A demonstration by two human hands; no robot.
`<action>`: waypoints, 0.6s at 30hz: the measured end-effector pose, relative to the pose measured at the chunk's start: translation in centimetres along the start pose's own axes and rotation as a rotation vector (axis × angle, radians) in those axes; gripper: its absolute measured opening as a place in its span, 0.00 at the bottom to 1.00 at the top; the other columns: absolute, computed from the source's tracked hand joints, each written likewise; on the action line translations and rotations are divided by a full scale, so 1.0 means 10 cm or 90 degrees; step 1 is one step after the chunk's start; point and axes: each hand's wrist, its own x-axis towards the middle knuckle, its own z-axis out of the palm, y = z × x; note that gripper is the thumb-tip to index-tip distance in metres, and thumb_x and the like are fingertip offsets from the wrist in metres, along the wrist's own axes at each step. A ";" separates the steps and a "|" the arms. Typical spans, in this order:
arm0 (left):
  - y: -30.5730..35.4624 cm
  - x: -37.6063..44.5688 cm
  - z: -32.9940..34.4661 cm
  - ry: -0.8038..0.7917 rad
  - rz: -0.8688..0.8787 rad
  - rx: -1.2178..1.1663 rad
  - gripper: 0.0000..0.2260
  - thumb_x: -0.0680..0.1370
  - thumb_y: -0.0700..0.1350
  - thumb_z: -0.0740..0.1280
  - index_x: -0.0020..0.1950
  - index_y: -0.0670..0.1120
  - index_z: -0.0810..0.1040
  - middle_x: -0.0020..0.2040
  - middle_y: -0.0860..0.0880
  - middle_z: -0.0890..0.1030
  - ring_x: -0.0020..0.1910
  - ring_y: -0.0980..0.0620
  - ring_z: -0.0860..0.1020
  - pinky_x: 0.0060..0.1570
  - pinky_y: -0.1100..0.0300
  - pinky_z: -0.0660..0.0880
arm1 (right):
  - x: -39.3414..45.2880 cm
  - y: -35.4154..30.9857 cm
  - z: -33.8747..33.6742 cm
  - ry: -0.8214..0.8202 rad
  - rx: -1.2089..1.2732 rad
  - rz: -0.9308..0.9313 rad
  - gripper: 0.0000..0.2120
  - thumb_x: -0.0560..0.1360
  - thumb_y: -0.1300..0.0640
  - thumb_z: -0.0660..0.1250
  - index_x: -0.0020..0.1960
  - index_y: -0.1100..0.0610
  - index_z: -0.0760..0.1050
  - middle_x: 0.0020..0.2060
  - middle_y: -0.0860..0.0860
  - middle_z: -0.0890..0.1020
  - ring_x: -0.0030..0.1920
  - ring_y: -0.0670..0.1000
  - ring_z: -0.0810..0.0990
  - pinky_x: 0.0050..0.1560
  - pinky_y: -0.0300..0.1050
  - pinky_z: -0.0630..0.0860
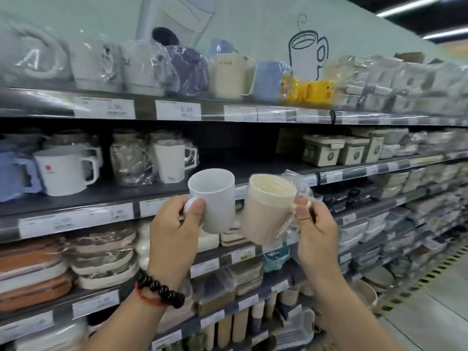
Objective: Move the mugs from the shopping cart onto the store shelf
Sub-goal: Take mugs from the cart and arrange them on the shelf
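Both hands up at the shelf (228,171). My left hand (174,231) grips the white mug (217,198) by its handle, thumb over the top. My right hand (314,231) pinches the handle of the beige mug (266,214), which is in clear wrap. Mugs sit side by side, possibly touching; motion blur makes that hard to call. Both in front of the bare middle-shelf stretch, not on it.

I'm facing a long pale green wall (253,19) with a doodled cup (307,53), tube lights (410,7) overhead, grey floor (435,312) to my right.
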 end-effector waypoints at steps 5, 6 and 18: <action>-0.17 0.47 0.68 0.030 0.019 -0.016 0.10 0.79 0.50 0.65 0.39 0.48 0.75 0.39 0.51 0.77 0.39 0.54 0.75 0.38 0.58 0.70 | 0.89 0.35 0.12 -0.048 0.018 0.006 0.13 0.82 0.55 0.59 0.48 0.66 0.72 0.36 0.55 0.74 0.36 0.45 0.70 0.40 0.42 0.68; -0.19 0.59 0.80 0.036 0.017 -0.015 0.10 0.79 0.50 0.65 0.39 0.48 0.75 0.39 0.50 0.77 0.38 0.54 0.74 0.37 0.57 0.70 | 1.09 0.42 0.15 -0.049 0.016 0.006 0.12 0.82 0.55 0.59 0.47 0.64 0.72 0.34 0.50 0.73 0.35 0.45 0.70 0.39 0.41 0.68; -0.40 1.55 1.66 0.125 0.017 0.193 0.14 0.78 0.51 0.64 0.36 0.46 0.71 0.36 0.50 0.75 0.36 0.52 0.72 0.33 0.58 0.63 | 2.55 1.26 0.64 -0.137 0.016 0.013 0.10 0.80 0.55 0.62 0.41 0.56 0.73 0.31 0.46 0.75 0.34 0.49 0.73 0.39 0.47 0.71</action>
